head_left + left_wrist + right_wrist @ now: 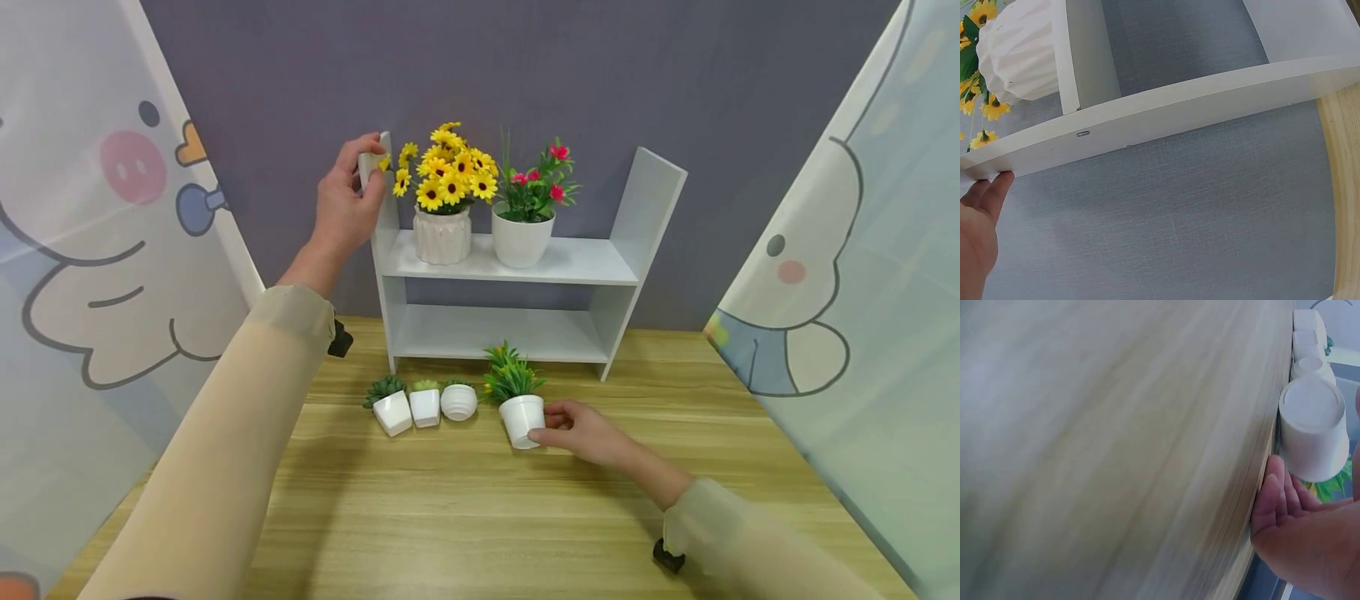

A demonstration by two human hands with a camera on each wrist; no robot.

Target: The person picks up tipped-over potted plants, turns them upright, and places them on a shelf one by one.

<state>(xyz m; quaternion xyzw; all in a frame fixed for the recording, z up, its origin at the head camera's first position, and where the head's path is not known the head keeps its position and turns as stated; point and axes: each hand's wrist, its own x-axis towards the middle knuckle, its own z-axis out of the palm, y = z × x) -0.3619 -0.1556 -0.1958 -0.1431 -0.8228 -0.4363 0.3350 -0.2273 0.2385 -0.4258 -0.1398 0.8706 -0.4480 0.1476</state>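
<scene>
On the wooden table point(465, 508), right hand point(588, 433) holds white pot point(522, 419).

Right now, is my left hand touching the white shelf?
Touching: the head view shows the left hand gripping the top of the shelf side panel.

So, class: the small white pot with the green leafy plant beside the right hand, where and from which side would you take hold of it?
Grip the small white pot round its smooth tapered wall, below the leaves, coming from the right, where the right hand already touches it. Three little pots crowd its left, and foliage covers the top.
</scene>
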